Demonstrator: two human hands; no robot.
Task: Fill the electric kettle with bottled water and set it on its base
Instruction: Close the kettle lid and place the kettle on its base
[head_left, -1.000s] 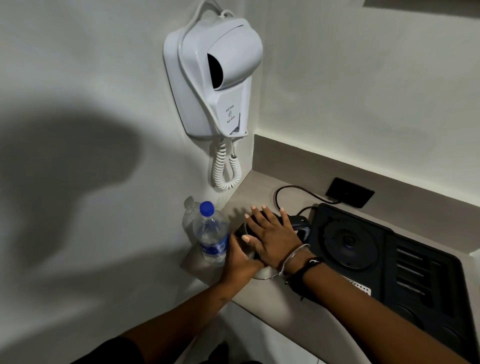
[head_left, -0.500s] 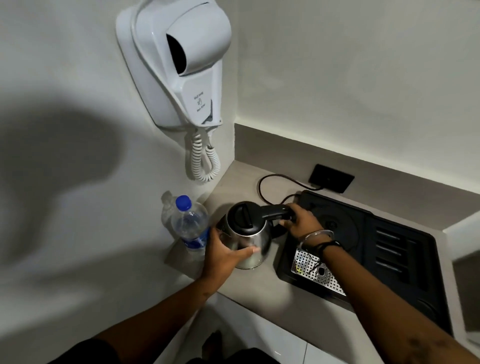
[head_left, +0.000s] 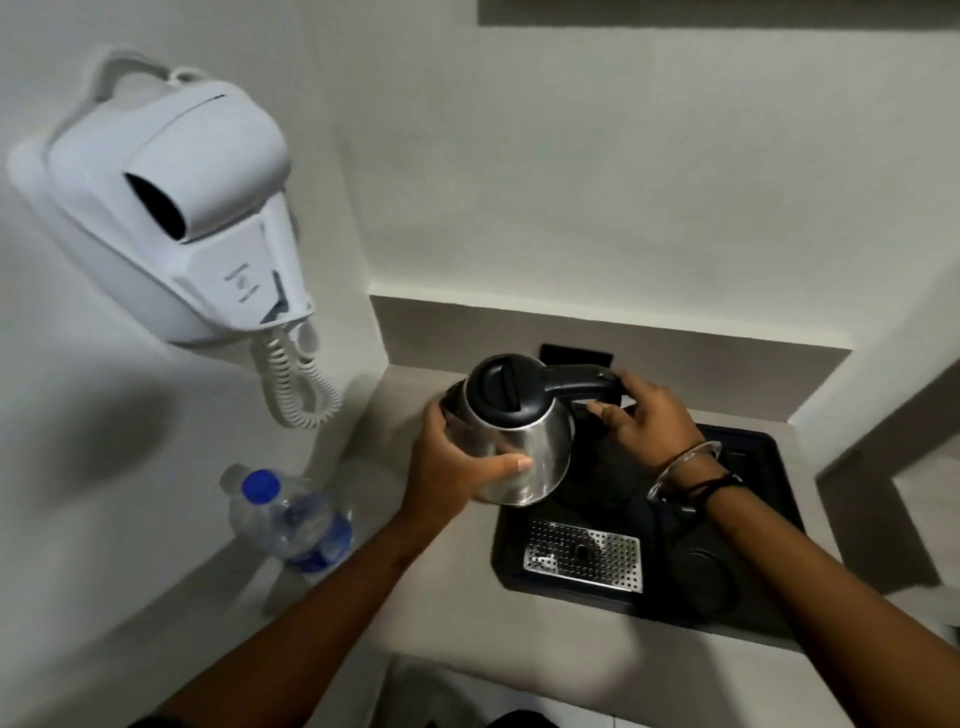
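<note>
Holding the electric kettle in both hands, you have it above the left end of the black tray, tilted, its handle pointing right and its spout left toward the wall. Its body is smooth, rounded brushed steel; the lid and curved handle are black plastic, lid closed. Your left hand cups the steel side, thumb across the front. Your right hand's grip wraps the handle. The clear, blue-capped water bottle stands on the pale counter, left of the kettle, near the wall.
</note>
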